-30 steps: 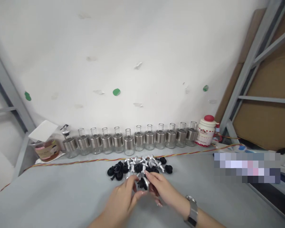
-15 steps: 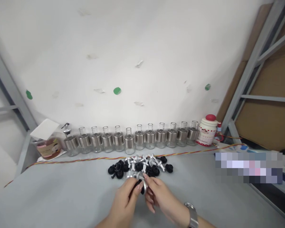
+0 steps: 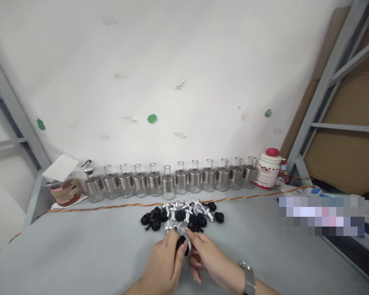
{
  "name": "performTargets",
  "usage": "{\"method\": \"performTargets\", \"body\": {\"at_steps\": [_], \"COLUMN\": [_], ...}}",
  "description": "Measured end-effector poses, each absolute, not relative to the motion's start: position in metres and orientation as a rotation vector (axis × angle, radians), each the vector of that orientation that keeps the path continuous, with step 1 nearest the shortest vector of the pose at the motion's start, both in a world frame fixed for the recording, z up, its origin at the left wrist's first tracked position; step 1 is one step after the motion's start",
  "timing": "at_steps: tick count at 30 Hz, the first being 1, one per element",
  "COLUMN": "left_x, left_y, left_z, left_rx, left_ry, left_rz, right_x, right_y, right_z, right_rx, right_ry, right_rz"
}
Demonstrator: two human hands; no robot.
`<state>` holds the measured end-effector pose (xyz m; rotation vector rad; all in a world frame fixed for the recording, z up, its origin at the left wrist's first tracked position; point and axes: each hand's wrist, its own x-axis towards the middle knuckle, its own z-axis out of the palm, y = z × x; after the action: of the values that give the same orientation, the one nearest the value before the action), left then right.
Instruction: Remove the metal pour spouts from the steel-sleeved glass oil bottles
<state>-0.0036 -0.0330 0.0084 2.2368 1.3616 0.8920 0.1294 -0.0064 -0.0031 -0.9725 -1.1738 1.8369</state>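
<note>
My left hand (image 3: 162,258) is closed around a black stopper (image 3: 181,244), fingers and thumb pinching it at the table's near middle. My right hand (image 3: 207,252) grips a silver spout piece (image 3: 189,247) pressed against the stopper; the fingers partly hide where the two parts meet. Just beyond my fingertips lies a pile of loose parts, with silver spouts (image 3: 188,214) in the middle and black stoppers (image 3: 156,224) around them. Behind the pile stands a row of glass bottles with steel sleeves (image 3: 168,180). The leftmost bottle (image 3: 94,185) carries a silver pour spout.
A red and yellow twisted wire (image 3: 117,207) runs across the grey table (image 3: 95,250) before the bottles. A jar with amber contents (image 3: 64,193) is at the left, a white canister with a red lid (image 3: 267,172) at the right. Metal shelf frames flank both sides.
Both hands have stayed nearly in place on the parts. The black stopper shows more between the fingers, and my left fingers have shifted slightly. The view has moved a little.
</note>
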Motion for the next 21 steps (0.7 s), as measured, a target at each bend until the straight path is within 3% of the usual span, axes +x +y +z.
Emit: {"method": "performTargets", "body": {"at_steps": [8,21], "left_x": [0.010,0.018], "left_y": [-0.035,-0.022], "left_z": [0.014,0.008], "left_rx": [1.741,1.019], "left_ry": [1.280,1.013], "left_rz": [1.133,1.158], "right_x": [0.128,0.138], "right_y": [-0.009,-0.022], "right_z": [-0.002,0.006], "right_rx": [-1.094,-1.129], "right_ry": [-1.338,-1.797], "right_rz": [1.430,0.740]}}
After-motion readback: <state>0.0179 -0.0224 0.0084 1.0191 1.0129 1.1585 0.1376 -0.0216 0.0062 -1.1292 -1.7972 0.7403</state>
